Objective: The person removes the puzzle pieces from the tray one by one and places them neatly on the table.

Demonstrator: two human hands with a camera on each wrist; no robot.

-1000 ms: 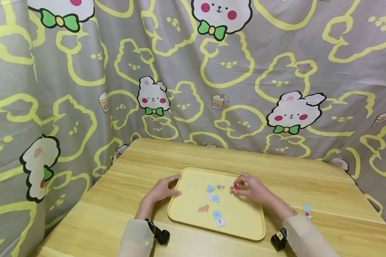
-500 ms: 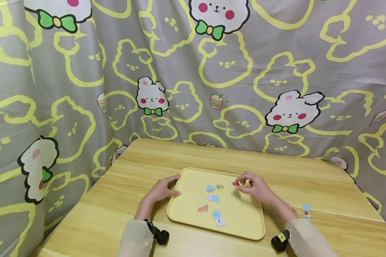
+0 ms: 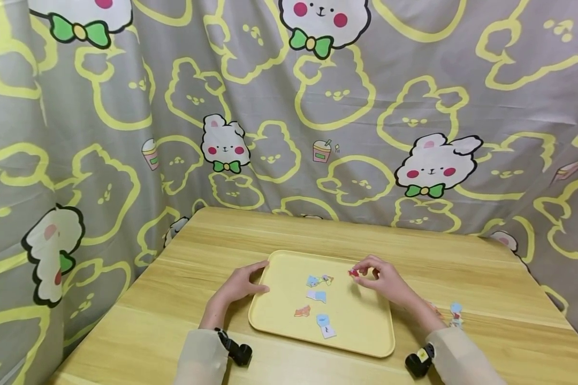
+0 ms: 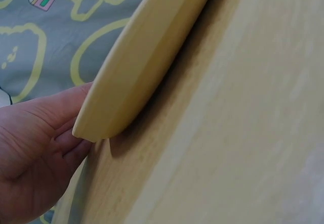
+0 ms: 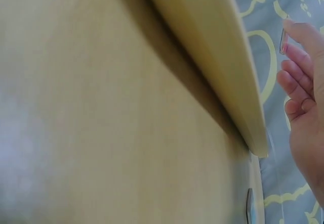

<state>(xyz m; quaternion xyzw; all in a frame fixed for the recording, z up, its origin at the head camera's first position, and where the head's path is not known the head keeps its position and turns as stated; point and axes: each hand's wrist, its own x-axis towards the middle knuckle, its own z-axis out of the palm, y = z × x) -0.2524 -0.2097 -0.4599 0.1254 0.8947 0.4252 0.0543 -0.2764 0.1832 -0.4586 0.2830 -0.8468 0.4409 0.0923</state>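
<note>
My right hand (image 3: 382,279) pinches a small flat red puzzle piece (image 3: 353,273) between thumb and fingertips, over the back right of the yellow tray (image 3: 361,326). In the right wrist view the puzzle piece (image 5: 283,41) shows edge-on, above the tray rim. On the left, my left hand (image 3: 241,283) holds the tray's side, its thumb over the rim; the left wrist view has the other fingers partly hidden by the tray wall (image 4: 136,67). In the tray lie blue-and-yellow pieces (image 3: 313,281), a lilac-and-blue piece (image 3: 317,295), an orange piece (image 3: 302,311) and a blue-and-white pair (image 3: 324,322).
More colourful pieces (image 3: 456,315) lie on the wooden table (image 3: 501,299) right of the tray, some partly hidden by my right forearm. A grey curtain (image 3: 270,80) with cartoon prints hangs behind and to the sides of the table.
My right hand has drawn the red puzzle piece slightly up and back from its earlier spot near the tray's surface. My left hand keeps its hold on the tray. The head view has shifted slightly.
</note>
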